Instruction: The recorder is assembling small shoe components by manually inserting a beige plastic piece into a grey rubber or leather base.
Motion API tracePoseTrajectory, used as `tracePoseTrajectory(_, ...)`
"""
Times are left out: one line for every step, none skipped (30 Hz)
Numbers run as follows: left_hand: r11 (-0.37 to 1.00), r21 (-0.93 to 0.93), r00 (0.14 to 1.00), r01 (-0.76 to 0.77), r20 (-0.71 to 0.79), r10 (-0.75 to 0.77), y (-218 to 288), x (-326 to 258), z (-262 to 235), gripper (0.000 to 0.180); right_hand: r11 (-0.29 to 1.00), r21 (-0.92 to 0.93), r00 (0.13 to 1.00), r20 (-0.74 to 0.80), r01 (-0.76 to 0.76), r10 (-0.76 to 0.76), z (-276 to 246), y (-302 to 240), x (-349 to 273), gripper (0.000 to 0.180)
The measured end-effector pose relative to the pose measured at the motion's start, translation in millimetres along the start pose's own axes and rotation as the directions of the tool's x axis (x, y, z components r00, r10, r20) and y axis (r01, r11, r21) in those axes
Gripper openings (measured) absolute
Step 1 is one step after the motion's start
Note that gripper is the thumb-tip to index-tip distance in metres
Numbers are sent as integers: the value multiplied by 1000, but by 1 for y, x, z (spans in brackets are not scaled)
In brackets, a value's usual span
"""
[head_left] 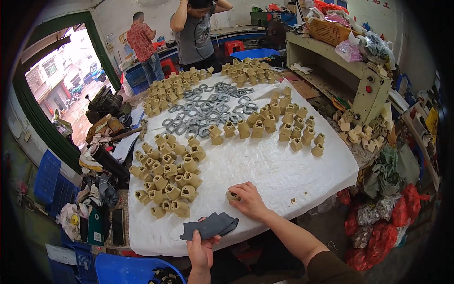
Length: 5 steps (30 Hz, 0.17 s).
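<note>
My left hand (202, 246) grips a small stack of thin dark grey sheets (213, 226) between thumb and fingers, at the near edge of the table. Their material I cannot make out. A little farther to the right, my right hand (248, 201) has its fingers closed over a tan hollow block (231, 196), resting at the white cloth (265, 175). The hand hides most of that block. Many similar tan hollow blocks (171, 190) stand in a cluster left of my hands. Others (257, 128) are grouped farther off, beside a spread of grey ring-shaped pieces (206, 110).
Two people (195, 38) (140, 43) stand beyond the table's far side. A pale green machine (371, 90) borders the right, above scattered tan offcuts (362, 132). Red bags (378, 241) hang at lower right. A blue tub (135, 265) sits below the near left edge.
</note>
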State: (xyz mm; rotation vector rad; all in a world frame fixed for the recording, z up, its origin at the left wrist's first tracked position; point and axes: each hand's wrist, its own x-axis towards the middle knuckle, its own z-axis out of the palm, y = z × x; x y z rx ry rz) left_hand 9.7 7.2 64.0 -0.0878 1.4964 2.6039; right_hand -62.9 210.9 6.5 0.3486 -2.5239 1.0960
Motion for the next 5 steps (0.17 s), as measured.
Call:
tracePoseTrajectory(1000, -1, 1000, 7, -3, -7, 0, 0, 1, 38, 991, 136, 997, -78, -4, 15, 1, 4, -2, 43)
tracePoseTrajectory(1000, -2, 1000, 14, -8, -14, 0, -1, 2, 38, 963, 270, 988, -151, 3, 39, 1, 5, -3, 42)
tracePoseTrajectory(1000, -2, 1000, 15, -8, -15, 0, -1, 1, 38, 963, 270, 988, -151, 2, 40, -1, 6, -6, 42)
tracePoseTrajectory(1000, 4, 1000, 7, 4, -7, -1, -1, 0, 39, 883, 445, 964, -134, -147, 228, -3, 6, -9, 40)
tracePoseTrajectory(1000, 11, 1000, -1, 14, 1, -2, -1, -1, 39, 748, 602, 912, -80, -278, 403, -7, 5, -12, 37)
